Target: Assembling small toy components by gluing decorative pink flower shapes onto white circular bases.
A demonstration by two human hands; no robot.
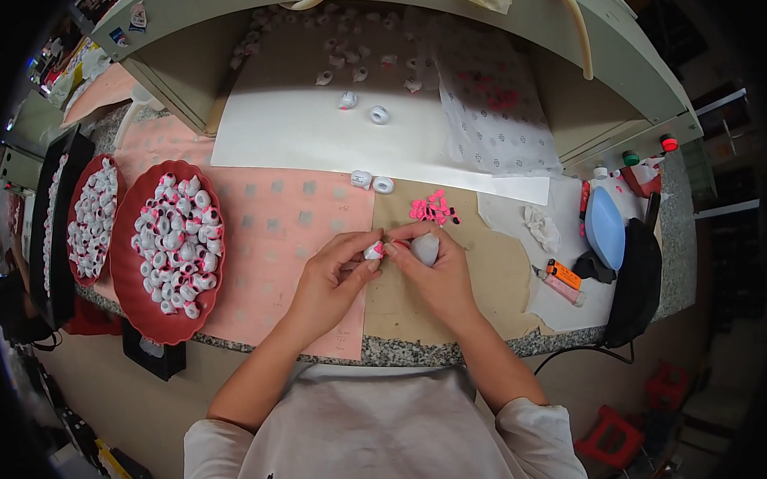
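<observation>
My left hand [338,271] is closed, thumb and fingertips pinching a small white-and-pink moulded piece [373,252]. Close against it, my right hand [440,280] pinches a small pink piece [390,248] at its fingertips. A rounded whitish bottle [426,250] is also held in the right hand; its narrow end is hidden by the fingers. Beyond the hands, a loose pile of small pink pieces [431,207], some with dark marks, lies on brown paper [420,310]. Two white moulded pieces [371,182] rest side by side at the paper's far edge.
Left, a red scalloped tray [125,291] and another red tray [78,271] hold many white-and-pink pieces. More lie on a white sheet [296,141] under a box-like hood [171,86]. Right are an orange lighter [564,274], a tube [563,290], a blue dish [604,229] and a black pouch [638,285].
</observation>
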